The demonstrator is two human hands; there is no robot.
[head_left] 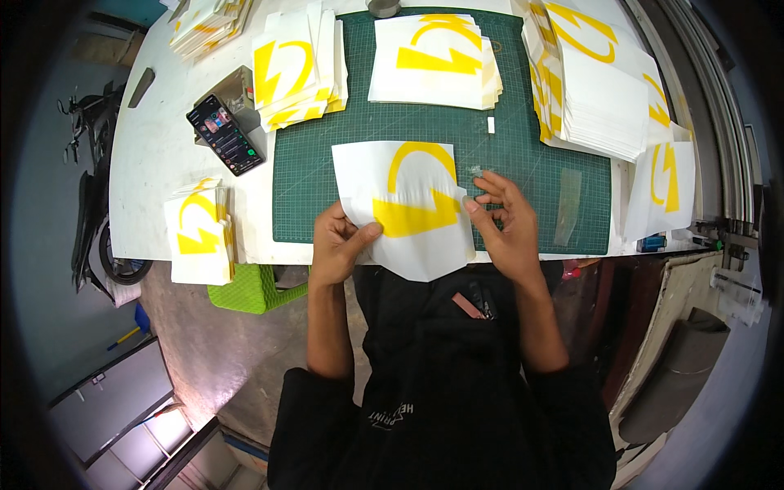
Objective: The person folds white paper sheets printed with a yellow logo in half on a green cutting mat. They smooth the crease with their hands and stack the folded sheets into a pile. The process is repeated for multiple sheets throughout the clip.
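While pinching the white sheet with the yellow decal (406, 208) at its left edge, left hand (333, 245) clamps thumb over paper, fingers under: grip closed on the sheet. Right hand (504, 222) at the sheet's right edge, fingertips (472, 204) curled together on the edge, apparently nipping a thin film or corner; closed there, but too small to tell whether the clear scrap just above the fingers is held.

Sheet location: front centre of the green cutting mat (523, 147), lower point overhanging the worktop (155, 163) edge toward the body.

For the step, judged as peeling or separating a layer:
- keep left pinch firm, flat, near the edge, so paper stays taut
- pull low and slow along the surface, not upward; less risk of tearing the yellow shape
- support the overhanging corner, else likely to fold.

Edges and room:
- near worktop edge directly under both wrists; nothing catches a dropped sheet.
- tall stack of decal sheets (600, 86) close on the right, near the right hand's sweep; another stack (433, 61) behind, well apart.
- open mat left of the sheet and a strip between sheet and rear stacks: best room for moving.
- phone (225, 135) and left stacks (298, 69) off the mat, clear of the hands.
- small stack (200, 233) at the front left edge, apart from the left hand.
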